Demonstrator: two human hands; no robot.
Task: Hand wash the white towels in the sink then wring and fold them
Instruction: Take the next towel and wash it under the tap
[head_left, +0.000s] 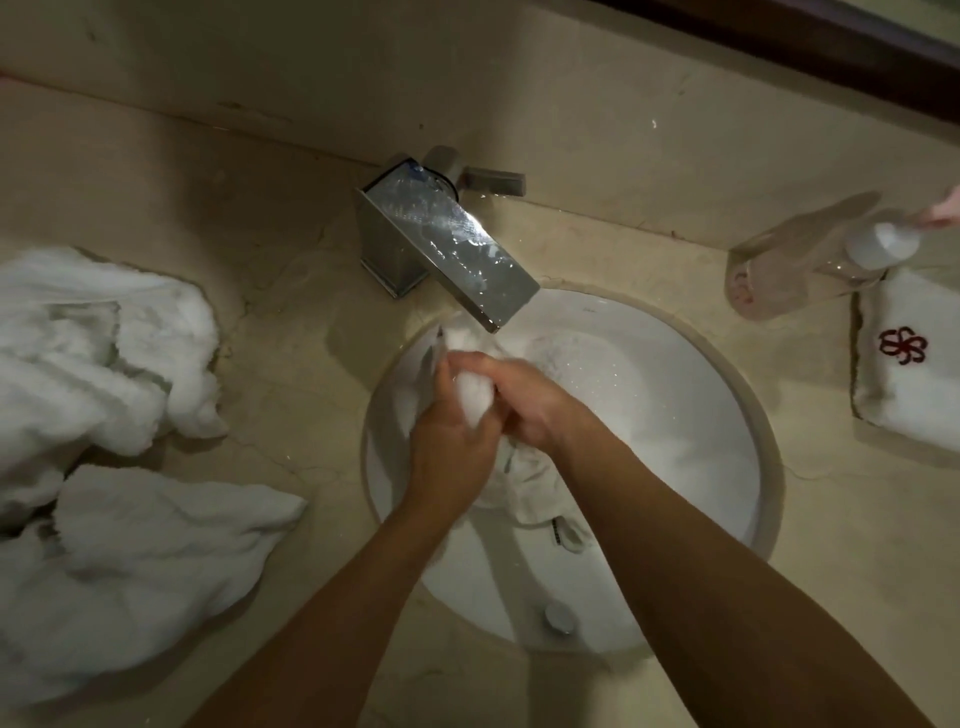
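Crumpled white towels (104, 415) lie heaped at the counter's (291, 291) left edge, partly cut off by the frame. Over the round sink (675, 415), below the faucet spout (457, 249), my left hand (452, 441) and right hand (524, 405) both curl tightly around a bunched wet towel (475, 397); its tail hangs hidden behind my wrists. At the right edge lie a folded monogrammed towel (909, 384) and a clear bottle (810, 265), contents indistinct.

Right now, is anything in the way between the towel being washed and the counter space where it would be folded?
Nothing visible blocks it. Both the left hand and right hand already grip the towel over the sink. The crumpled towels fill the left counter; a folded towel and bottle sit right.
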